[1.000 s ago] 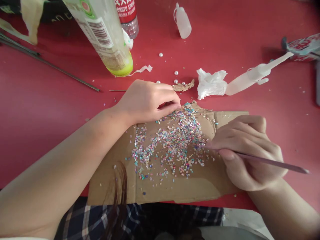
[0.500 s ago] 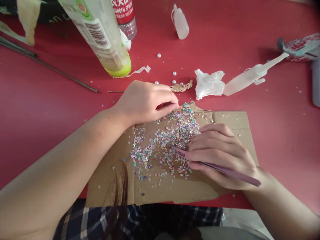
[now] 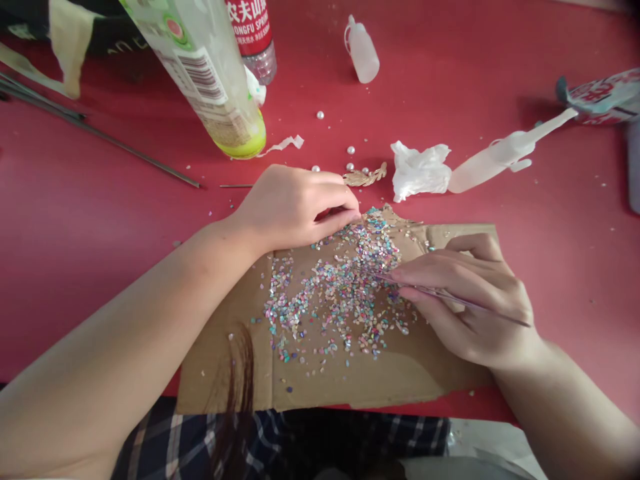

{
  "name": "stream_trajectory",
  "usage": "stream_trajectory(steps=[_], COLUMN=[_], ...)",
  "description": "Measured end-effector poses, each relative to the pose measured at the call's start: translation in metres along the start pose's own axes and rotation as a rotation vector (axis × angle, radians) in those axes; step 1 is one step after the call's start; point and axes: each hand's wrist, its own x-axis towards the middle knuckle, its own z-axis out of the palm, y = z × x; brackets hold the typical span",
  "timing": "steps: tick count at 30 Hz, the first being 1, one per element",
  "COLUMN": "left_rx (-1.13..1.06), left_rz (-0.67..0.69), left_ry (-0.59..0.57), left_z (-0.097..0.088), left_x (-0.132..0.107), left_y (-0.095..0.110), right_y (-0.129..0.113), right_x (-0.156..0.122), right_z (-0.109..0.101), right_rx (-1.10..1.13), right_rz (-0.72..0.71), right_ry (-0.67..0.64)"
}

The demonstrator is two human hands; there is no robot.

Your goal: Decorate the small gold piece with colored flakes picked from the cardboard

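Cardboard (image 3: pixel 350 390) on desk (image 3: pixel 575 267), near middle; chips (image 3: pixel 350 287) spread across it. Left hand (image 3: pixel 300 203) at cardboard's far edge; right hand (image 3: pixel 480 330) over right part, tweezers (image 3: pixel 470 305) in it pointing left into chips. Beyond left hand: leaf ornament (image 3: pixel 365 177), pearls (image 3: pixel 351 150). Right of ornament: tissue (image 3: pixel 421 170), then nozzle bottle (image 3: pixel 487 164). Far left: tall bottle (image 3: pixel 210 87), labelled bottle (image 3: pixel 253 37) behind its right side. Far right: can (image 3: pixel 607 97).

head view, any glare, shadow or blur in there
Head view: pale sheen on the red table at left; head view: soft shadow on the cardboard below the right hand; head view: the tweezers fade into the chips at their tips; head view: red-and-white item looks smeared.
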Motion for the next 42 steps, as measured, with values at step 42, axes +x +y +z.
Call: stream_trajectory(steps=[42], left_rx=[-0.012], left_rz=[-0.021], left_ry=[-0.04], left_z=[-0.0008], left_x=[-0.0001], left_y=[0.0006], right_y=[-0.0056], right_x=[-0.0017], right_z=[0.0042], right_rx=[0.07], right_rz=[0.019], right_ry=[-0.071])
